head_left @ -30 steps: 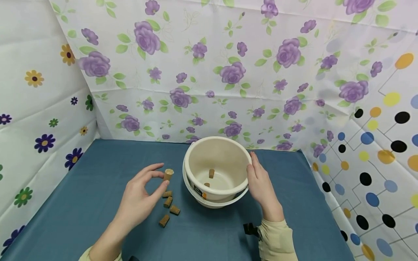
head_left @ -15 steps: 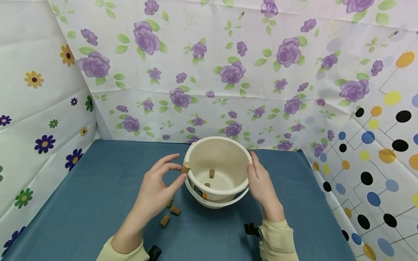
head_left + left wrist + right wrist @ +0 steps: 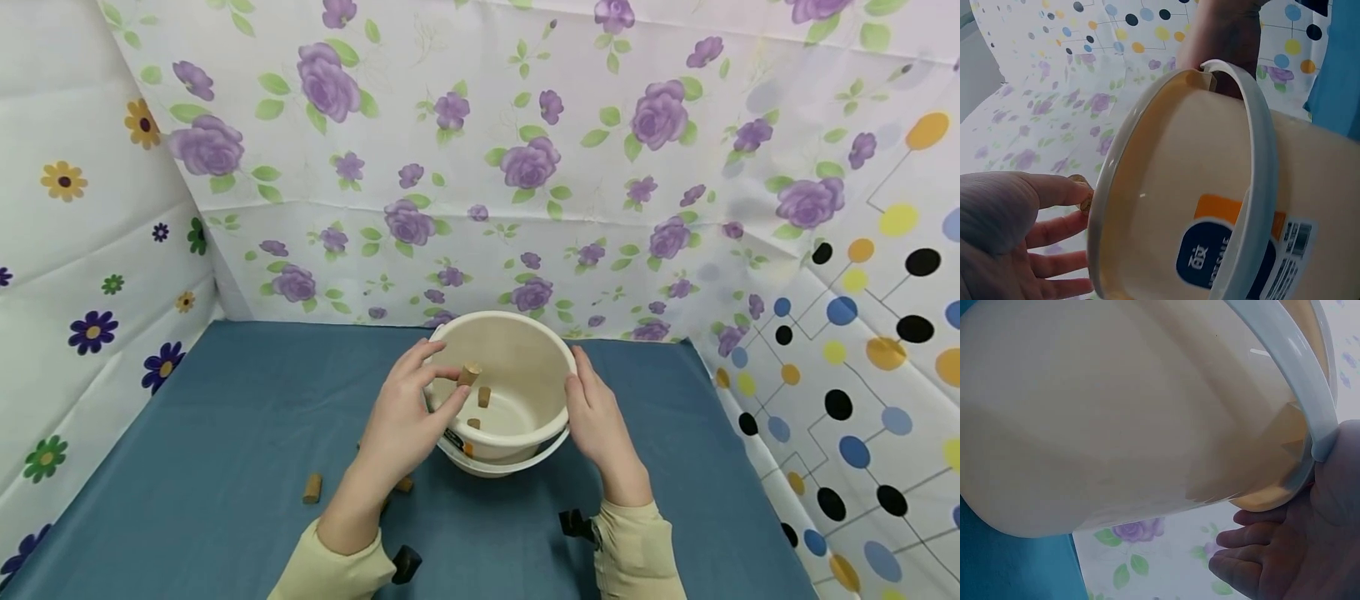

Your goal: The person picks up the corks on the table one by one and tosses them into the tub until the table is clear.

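Observation:
A cream plastic bucket (image 3: 525, 354) stands on the blue cloth, its pale carrying handle (image 3: 1263, 150) hanging down around the front. My left hand (image 3: 405, 417) pinches a cork (image 3: 470, 374) between thumb and fingers, over the left side of the bucket's mouth. Inside, one cork (image 3: 484, 397) lies on the bottom and another cork (image 3: 473, 424) shows partly above the front rim. My right hand (image 3: 602, 421) rests against the bucket's right side, fingers extended along the outside and thumb at the rim. In the right wrist view its fingers (image 3: 1247, 540) lie beside the rim.
A loose cork (image 3: 312, 488) lies on the cloth left of my left forearm. Another cork (image 3: 405, 484) peeks out to the right of that forearm, which hides others partly. A purple-flowered sheet (image 3: 405, 150) hangs behind, with patterned sheets at both sides.
My left hand has carried the cork rightward from beside the bucket to over its mouth. A cork now shows on the cloth farther left. My right hand stays at the bucket's side.

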Demonstrator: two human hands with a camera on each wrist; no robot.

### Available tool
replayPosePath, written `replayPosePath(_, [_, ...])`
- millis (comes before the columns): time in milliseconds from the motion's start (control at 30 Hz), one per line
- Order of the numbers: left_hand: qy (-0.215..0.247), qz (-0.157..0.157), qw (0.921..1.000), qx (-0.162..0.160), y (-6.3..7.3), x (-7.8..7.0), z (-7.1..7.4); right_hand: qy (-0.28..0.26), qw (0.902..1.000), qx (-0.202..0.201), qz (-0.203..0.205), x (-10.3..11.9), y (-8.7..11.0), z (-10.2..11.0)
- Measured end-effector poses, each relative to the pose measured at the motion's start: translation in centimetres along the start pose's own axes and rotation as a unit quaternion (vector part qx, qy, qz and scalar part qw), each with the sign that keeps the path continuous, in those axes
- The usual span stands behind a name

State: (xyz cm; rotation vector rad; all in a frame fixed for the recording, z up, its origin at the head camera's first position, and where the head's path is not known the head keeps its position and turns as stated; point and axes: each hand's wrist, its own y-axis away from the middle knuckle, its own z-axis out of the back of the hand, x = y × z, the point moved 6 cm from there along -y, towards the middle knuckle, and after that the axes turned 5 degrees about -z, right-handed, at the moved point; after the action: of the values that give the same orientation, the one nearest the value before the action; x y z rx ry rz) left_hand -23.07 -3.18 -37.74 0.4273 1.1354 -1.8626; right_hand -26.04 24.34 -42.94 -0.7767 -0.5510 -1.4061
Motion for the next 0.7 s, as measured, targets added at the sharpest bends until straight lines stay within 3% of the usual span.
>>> replayPosePath(333, [0.015, 0.002, 0.9999, 0.001, -0.6, -0.3, -1.7, 0.001, 1.0000, -0.002, 0.004, 0.3, 0.0, 0.1])
replayPosePath(700, [-0.005, -0.005, 1.0000, 0.003, -0.7, -0.3, -2.2, 0.002, 0.9999, -0.007, 0.008, 0.2, 0.0, 0.2])
